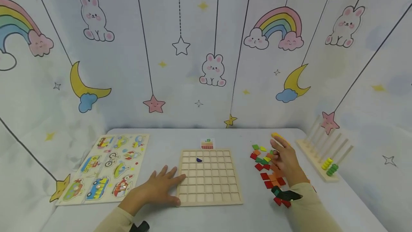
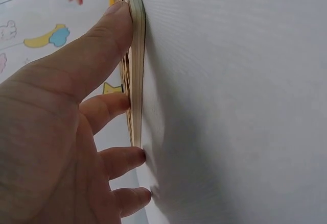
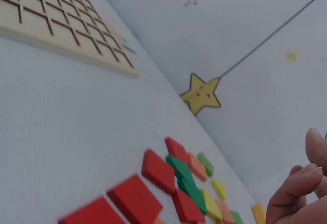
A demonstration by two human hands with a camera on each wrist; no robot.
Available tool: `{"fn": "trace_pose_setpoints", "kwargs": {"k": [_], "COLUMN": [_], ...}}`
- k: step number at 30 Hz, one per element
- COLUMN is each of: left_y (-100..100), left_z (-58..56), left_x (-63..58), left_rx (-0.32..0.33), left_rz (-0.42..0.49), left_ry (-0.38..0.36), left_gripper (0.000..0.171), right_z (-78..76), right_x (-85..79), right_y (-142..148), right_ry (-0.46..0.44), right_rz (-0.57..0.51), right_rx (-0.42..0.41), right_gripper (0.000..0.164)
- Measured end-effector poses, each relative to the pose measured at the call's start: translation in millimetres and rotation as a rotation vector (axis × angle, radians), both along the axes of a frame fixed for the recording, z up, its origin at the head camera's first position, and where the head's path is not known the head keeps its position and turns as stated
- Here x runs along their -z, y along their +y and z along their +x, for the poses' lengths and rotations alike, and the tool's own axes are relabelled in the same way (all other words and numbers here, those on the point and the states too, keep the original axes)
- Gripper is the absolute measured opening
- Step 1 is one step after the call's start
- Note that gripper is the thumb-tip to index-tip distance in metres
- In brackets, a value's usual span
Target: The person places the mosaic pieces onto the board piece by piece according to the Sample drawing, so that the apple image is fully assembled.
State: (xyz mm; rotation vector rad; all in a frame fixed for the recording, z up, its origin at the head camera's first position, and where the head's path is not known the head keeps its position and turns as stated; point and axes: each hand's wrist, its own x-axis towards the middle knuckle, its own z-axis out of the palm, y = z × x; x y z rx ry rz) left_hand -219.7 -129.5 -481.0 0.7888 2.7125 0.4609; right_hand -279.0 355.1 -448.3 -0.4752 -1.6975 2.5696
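My left hand [image 1: 162, 188] lies spread at the left side of a wooden grid board [image 1: 236, 189], its thumb and index finger at the frame's edge. In the left wrist view the thumb [image 2: 104, 40] rests along the board's edge [image 2: 137, 71]. A dark blue half-round piece [image 1: 199, 160] sits in the grid's upper part. My right hand [image 1: 286, 160] hovers over loose coloured pieces [image 1: 271, 176], fingers loosely bent; no held piece shows. Red tiles [image 3: 135, 198] and green ones [image 3: 186, 178] lie below it. A yellow piece [image 1: 276, 135] shows beyond its fingertips.
A vehicle picture puzzle board [image 1: 128, 167] lies on the left. Behind the grid is a small picture card [image 1: 207, 143]. On the right stands a wooden peg rack [image 1: 331, 177] with yellow and green beads. A printed cloth backdrop [image 1: 193, 17] surrounds the table.
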Motion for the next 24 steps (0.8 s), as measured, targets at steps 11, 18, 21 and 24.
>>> {"fn": "trace_pose_setpoints", "kwargs": {"k": [11,18,21,24], "left_y": [-2.1,-2.8,-2.7,-2.1], "left_z": [0.8,-0.3,0.0,0.9], "left_x": [1.3,1.5,1.4,1.5], "left_rx": [0.004,0.009,0.007,0.003], "left_rz": [0.029,0.017,0.021,0.025], "left_ry": [-0.004,0.014,0.006,-0.004], "left_gripper": [0.091,0.091,0.090,0.090], "right_z": [4.5,3.2,-0.2,-3.0], "right_x": [25.5,34.6,37.8,39.6], "right_y": [42.3,14.5,3.8,-4.7], "right_ry": [-0.092,-0.030,-0.036,-0.063], "right_rz": [0.447,0.885,1.030,1.137], "right_rx": [-0.019,-0.238,-0.262,-0.278], "right_gripper": [0.062,0.040,0.035,0.031]}}
